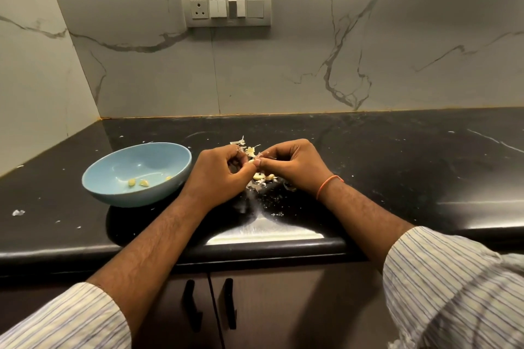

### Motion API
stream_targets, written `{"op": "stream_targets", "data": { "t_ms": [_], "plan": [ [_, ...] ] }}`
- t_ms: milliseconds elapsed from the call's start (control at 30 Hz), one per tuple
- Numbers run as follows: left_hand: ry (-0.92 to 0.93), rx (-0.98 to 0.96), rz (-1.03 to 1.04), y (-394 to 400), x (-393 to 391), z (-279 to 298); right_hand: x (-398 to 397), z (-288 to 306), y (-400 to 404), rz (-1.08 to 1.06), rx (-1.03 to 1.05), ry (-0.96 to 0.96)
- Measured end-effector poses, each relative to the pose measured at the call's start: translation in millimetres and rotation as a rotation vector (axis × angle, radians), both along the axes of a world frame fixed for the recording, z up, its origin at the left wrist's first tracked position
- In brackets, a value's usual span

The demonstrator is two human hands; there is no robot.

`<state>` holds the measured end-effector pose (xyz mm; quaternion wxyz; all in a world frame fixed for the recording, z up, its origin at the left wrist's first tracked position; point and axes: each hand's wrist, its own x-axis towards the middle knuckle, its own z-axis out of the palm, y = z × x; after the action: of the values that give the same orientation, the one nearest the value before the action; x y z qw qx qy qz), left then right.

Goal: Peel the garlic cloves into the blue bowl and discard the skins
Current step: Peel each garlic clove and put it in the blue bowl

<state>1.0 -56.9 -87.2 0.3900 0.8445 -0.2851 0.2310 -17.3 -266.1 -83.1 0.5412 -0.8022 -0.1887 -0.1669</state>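
both hands, left hand (219,171) and right hand (292,163), meet fingertip to fingertip, curled and pinching what looks like one garlic clove (251,161) above the skins (256,178), the blue bowl (136,174) just left of the left hand, bare counter (411,156) stretching right.

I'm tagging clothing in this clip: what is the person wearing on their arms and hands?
Both hands are bare, without gloves or rings that I can see. The right hand has a thin orange band around its wrist. The left hand has a bare wrist. Both forearms are uncovered, with white sleeves with thin blue stripes pushed up toward the elbows.
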Motion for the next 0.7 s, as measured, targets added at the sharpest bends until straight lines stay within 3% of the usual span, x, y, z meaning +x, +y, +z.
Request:
{"op": "stream_targets", "data": {
  "t_ms": [700],
  "plan": [
    [0.009,0.172,-0.108,-5.0,-4.3,1.6,-3.0,-3.8,1.4,-0.003,-0.021,-0.084]
  ]
}}
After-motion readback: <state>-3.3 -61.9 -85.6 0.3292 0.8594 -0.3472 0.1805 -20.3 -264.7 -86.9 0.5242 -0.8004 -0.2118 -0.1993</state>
